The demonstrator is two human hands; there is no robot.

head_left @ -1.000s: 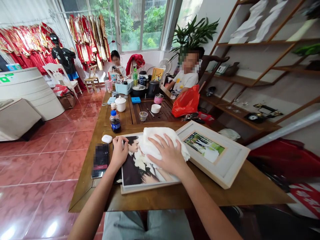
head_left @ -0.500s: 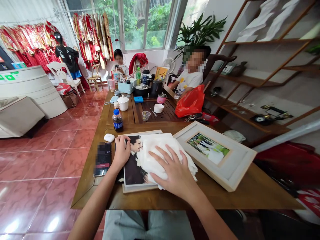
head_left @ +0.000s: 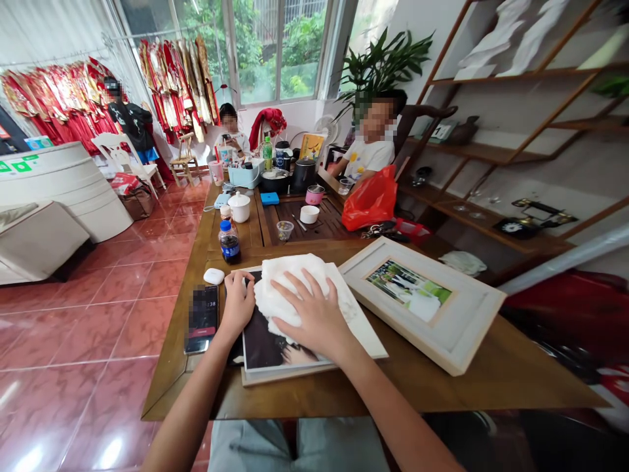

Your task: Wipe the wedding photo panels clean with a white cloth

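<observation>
Head view, item by item: right hand (head_left: 314,314), fingers (head_left: 301,283) spread wide and pressed flat on a bunched white cloth (head_left: 268,295). Left hand (head_left: 237,305), fingers curled narrow, at the left edge of an unframed wedding print (head_left: 265,347); any grip there cannot be told. Print lies flat on the wooden surface (head_left: 432,357), its upper part under the cloth, its lower part showing. Framed wedding photograph (head_left: 472,314) lies just right of it, glazing or backing not determinable. Also present: smartphone (head_left: 202,318), white earbud case (head_left: 213,276), cola bottle (head_left: 229,242).
</observation>
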